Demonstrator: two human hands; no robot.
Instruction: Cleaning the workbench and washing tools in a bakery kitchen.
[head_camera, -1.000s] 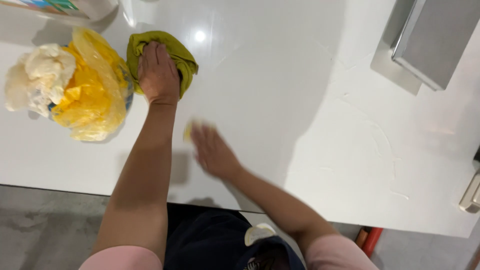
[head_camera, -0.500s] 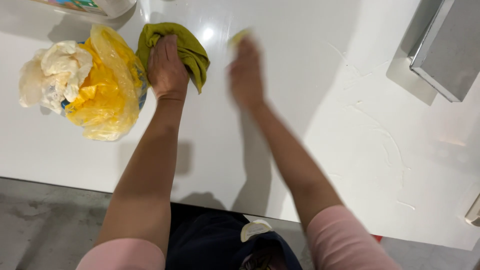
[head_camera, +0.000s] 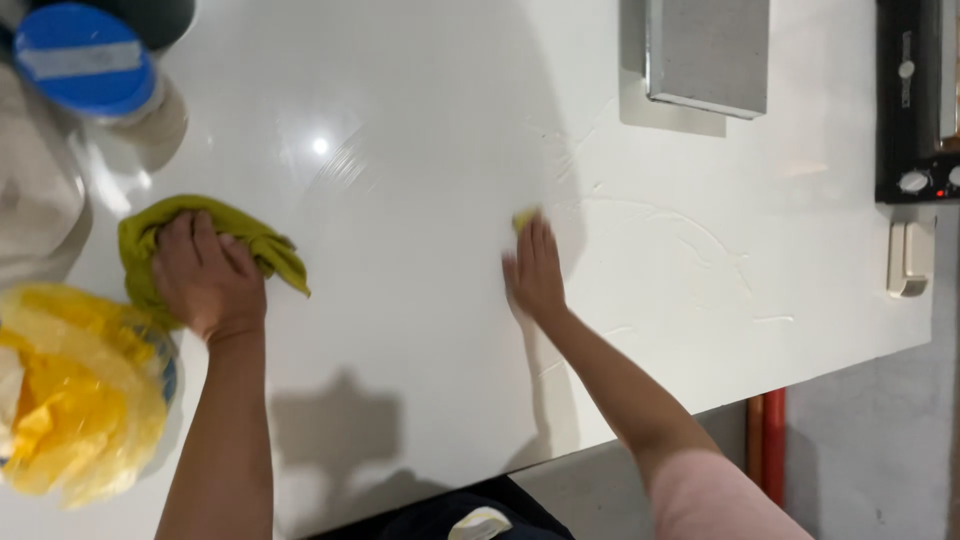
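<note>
Wiping down the white counter (head_camera: 420, 330), about half done by the look of it.

Left hand (head_camera: 205, 275) presses flat on the green cloth (head_camera: 150, 235) beside the yellow bag (head_camera: 75, 390); right hand (head_camera: 535, 270) pushes a small yellow sponge (head_camera: 524, 217), fingers spread. Soapy streaks (head_camera: 690, 250) still cover the right side. A moment ago the sponge hand was much nearer the cloth; now it's out mid-counter.

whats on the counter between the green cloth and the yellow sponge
Nothing: in the head view the stretch of white counter between the green cloth and the yellow sponge is bare, showing only a light's glare.
</note>
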